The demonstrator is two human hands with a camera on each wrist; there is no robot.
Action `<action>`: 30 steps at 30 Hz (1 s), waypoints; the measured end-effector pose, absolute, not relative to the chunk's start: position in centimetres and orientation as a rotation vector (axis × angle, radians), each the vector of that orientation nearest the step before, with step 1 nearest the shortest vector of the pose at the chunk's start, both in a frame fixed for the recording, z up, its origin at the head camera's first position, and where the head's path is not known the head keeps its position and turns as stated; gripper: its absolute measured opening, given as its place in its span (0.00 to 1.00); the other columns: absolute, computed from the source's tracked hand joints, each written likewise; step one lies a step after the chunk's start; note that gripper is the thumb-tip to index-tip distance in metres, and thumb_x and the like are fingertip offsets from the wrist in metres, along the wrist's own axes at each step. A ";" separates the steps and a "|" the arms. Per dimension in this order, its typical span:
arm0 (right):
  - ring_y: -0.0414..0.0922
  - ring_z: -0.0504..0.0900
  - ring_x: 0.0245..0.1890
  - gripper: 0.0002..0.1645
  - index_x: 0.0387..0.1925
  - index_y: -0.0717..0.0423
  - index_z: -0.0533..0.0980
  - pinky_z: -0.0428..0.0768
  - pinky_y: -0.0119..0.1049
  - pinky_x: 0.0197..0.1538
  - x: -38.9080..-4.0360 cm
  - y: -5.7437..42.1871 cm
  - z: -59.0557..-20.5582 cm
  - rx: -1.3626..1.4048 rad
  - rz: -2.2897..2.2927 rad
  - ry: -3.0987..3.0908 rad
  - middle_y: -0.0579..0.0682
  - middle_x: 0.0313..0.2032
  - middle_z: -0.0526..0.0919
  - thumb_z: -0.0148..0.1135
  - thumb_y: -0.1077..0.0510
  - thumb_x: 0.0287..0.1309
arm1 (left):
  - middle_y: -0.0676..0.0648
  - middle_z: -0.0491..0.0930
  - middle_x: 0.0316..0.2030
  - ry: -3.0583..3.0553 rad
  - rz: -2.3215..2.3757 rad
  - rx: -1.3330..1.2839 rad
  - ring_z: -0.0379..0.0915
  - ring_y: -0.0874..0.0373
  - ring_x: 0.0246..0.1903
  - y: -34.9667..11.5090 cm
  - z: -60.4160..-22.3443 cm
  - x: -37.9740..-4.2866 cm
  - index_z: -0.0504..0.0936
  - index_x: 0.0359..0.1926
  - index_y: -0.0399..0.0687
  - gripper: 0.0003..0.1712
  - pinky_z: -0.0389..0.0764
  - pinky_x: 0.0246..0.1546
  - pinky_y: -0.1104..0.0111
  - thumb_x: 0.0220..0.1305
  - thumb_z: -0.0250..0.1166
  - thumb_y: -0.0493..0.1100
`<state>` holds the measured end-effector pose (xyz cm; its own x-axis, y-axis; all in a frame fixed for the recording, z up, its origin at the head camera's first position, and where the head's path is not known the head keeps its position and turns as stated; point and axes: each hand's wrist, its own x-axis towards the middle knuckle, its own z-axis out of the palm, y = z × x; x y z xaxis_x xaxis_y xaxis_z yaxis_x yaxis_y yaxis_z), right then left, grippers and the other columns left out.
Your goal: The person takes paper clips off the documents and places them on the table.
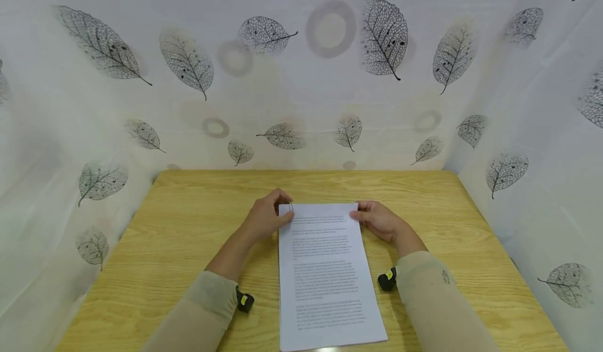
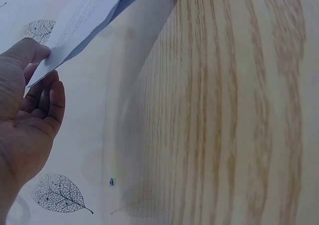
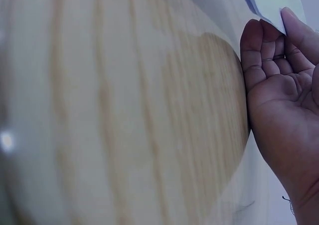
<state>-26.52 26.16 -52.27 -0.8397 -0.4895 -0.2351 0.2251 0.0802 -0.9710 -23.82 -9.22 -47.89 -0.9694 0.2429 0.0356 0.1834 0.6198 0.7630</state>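
Note:
A stack of printed white sheets [image 1: 325,273] lies upright to the viewer on the wooden table, its top end between my two hands. My left hand [image 1: 268,213] pinches the top left corner, thumb on the front and fingers behind. Right by that thumb, a small thin paper clip [image 1: 290,206] sits at the top edge. At the top right corner my right hand [image 1: 379,220] pinches the sheets between thumb and fingers. In the left wrist view the paper [image 2: 82,23] rises at a slant from the thumb, its layered edges showing. The right wrist view shows the other paper corner [image 3: 274,3].
The wooden table [image 1: 198,205] extends around the paper on all sides. White cloth [image 1: 292,90] printed with leaves hangs behind it and along both sides. A small black camera [image 1: 245,302] is on the left wrist, and another [image 1: 388,279] on the right.

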 end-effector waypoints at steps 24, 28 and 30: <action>0.38 0.87 0.51 0.13 0.57 0.64 0.80 0.85 0.30 0.54 -26.8 26.2 -52.5 -0.236 -1.793 1.871 0.41 0.49 0.91 0.59 0.61 0.80 | 0.45 0.86 0.49 2.711 1.416 0.371 0.80 0.54 0.45 -11.4 -47.3 -24.1 0.82 0.61 0.42 0.21 0.82 0.49 0.63 0.70 0.72 0.42; 0.37 0.87 0.51 0.14 0.58 0.64 0.80 0.85 0.30 0.54 -26.9 26.2 -52.7 -0.229 -1.794 1.869 0.41 0.49 0.91 0.60 0.60 0.80 | 0.47 0.87 0.48 2.715 1.424 0.351 0.80 0.54 0.45 -12.1 -47.4 -24.1 0.82 0.62 0.43 0.22 0.82 0.48 0.64 0.71 0.73 0.43; 0.37 0.87 0.51 0.14 0.58 0.65 0.79 0.85 0.29 0.54 -26.8 26.2 -52.7 -0.241 -1.794 1.866 0.41 0.48 0.91 0.60 0.60 0.80 | 0.48 0.87 0.48 2.720 1.428 0.338 0.80 0.54 0.44 -12.5 -47.5 -24.2 0.82 0.62 0.43 0.22 0.82 0.47 0.64 0.71 0.73 0.44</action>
